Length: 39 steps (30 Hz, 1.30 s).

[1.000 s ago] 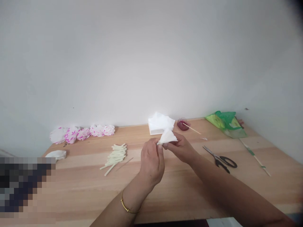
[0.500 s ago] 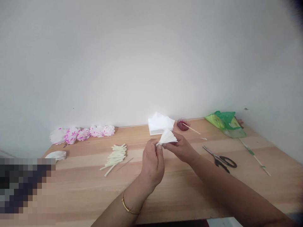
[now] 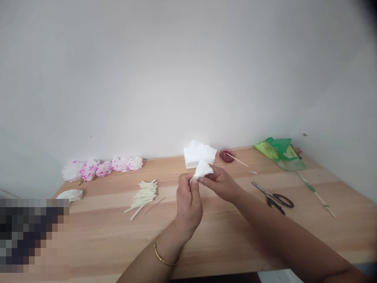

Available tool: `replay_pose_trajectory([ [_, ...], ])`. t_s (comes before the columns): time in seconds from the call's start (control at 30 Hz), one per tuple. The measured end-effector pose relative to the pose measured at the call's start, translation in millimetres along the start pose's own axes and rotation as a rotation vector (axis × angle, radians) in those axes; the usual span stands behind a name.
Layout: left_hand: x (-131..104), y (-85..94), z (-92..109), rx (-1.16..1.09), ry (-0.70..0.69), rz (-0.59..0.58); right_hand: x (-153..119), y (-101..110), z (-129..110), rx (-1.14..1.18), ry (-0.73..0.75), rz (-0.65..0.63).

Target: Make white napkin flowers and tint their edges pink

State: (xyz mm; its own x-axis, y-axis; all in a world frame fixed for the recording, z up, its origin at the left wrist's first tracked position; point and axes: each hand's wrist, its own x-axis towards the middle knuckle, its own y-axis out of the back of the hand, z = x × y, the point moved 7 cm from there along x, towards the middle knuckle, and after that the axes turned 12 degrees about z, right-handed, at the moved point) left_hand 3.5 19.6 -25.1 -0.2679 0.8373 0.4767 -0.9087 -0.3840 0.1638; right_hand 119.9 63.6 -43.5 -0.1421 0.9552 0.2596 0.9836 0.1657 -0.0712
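A gathered piece of white tissue [image 3: 204, 168] fans out toward the upper right between my hands, over the middle of the table. My left hand [image 3: 189, 200], with a gold bracelet at the wrist, pinches its narrow bound end between thumb and fingers. My right hand [image 3: 219, 181] is closed at the right side of the tissue, fingertips against its base; the fan partly hides them. Just behind stands a stack of white tissues [image 3: 196, 155].
On the wooden table [image 3: 118, 239] lie pale sticks [image 3: 145, 194], pink-and-white paper flowers [image 3: 97, 168], and white tissue [image 3: 70, 194] at left. To the right are black-handled scissors [image 3: 273, 197], a dark red bundle [image 3: 226, 156], a green plastic bag [image 3: 279, 153] and a green-banded stick [image 3: 316, 193].
The fanned tissue has shifted slightly left and turned a little more upright, looking narrower. My right hand has moved slightly left with it, while my left hand keeps its pinch.
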Motion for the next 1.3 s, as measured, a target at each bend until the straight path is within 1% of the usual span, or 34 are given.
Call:
replay_pose_trajectory([
  [0.1, -0.7, -1.4, -3.8, -0.024, 0.041, 0.003, 0.7, -1.5, 3.2, 0.059, -0.026, -0.021],
  [0.2, -0.7, -4.1, -5.4, -0.056, 0.055, -0.022, 2.1, 0.3, 3.2, 0.033, -0.02, -0.006],
  [0.33, -0.4, -8.7, -7.1, -0.076, 0.052, -0.093, 3.2, 1.4, -0.4, 0.001, 0.011, -0.004],
  [0.4, 0.3, -8.0, -8.7, -0.052, 0.051, -0.093, 3.2, 1.5, -1.1, -0.019, 0.025, -0.011],
  [0.47, 1.3, -5.6, -9.0, -0.023, 0.033, -0.069, 3.0, 1.0, -0.1, -0.022, 0.026, -0.026],
  [0.57, 2.5, -3.0, -6.1, -0.003, -0.03, -0.041, 2.9, -0.3, 1.8, -0.004, 0.01, -0.048],
  [0.7, 2.2, -2.5, -4.9, 0.008, -0.08, -0.034, 3.0, -0.8, -1.4, -0.029, 0.022, -0.037],
  [0.83, 1.6, -1.6, -7.5, 0.085, -0.077, -0.036, 1.9, 0.3, -8.3, -0.174, 0.09, -0.038],
  [0.93, 1.1, 0.0, -2.4, 0.141, -0.12, -0.034, 2.4, 4.1, -9.5, -0.244, 0.125, -0.057],
  [1.0, 0.1, 1.1, 5.5, 0.146, -0.179, -0.034, 4.1, 8.4, -6.6, -0.171, 0.097, -0.067],
  [1.1, -2.7, 4.2, 20.6, 0.143, -0.294, -0.023, 7.0, 12.1, -0.9, 0.08, 0.007, -0.104],
  [1.2, -7.4, 9.2, 37.3, 0.12, -0.447, -0.007, 7.2, 8.7, 1.4, 0.371, -0.089, -0.187],
  [1.3, -11.1, 13.4, 48.6, 0.029, -0.56, -0.033, 6.0, 5.5, 1.3, 0.518, -0.145, -0.23],
])
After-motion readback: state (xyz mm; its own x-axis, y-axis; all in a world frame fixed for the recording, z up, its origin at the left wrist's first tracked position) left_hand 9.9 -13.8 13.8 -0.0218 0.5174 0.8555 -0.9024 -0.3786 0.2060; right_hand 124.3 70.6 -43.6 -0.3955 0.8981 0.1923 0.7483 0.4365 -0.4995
